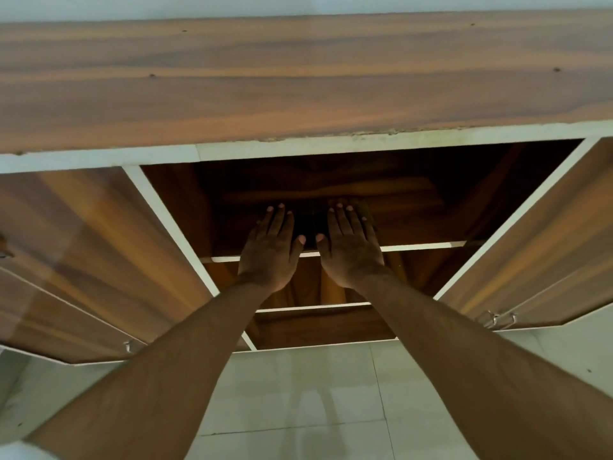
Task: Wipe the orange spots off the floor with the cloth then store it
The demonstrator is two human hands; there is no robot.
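Inside the open cabinet (331,147), on the upper shelf (414,248), both hands lie flat, palms down, fingers extended toward the dark rear. Left hand (270,250) and right hand (351,250) are side by side, thumbs nearly touching, w/ a narrow dark gap between them. Neither hand is curled around anything.

Cloth (366,210): only a dark, greenish edge shows just beyond the right fingertips, pressed under that hand on the upper shelf. Too dim to tell its full extent or whether it reaches under the left hand.

Edges:
- White front lip of the upper shelf runs left-right under both wrists.
- Lower shelf (311,307) has a second white lip nearer the camera, between the forearms.
- Left door (83,260) and right door (530,247) are swung wide open; their white inner edges frame the opening on either side.
- Wood-grain cabinet top spans the whole width above, w/ a chipped white strip along its front.

Clearance: forearms pass through the middle of the opening, well apart from both door edges. Shelf surface to the right of the right hand is bare wood. Pale tiled floor (298,393) below the cabinet front shows no orange marks in the visible area.
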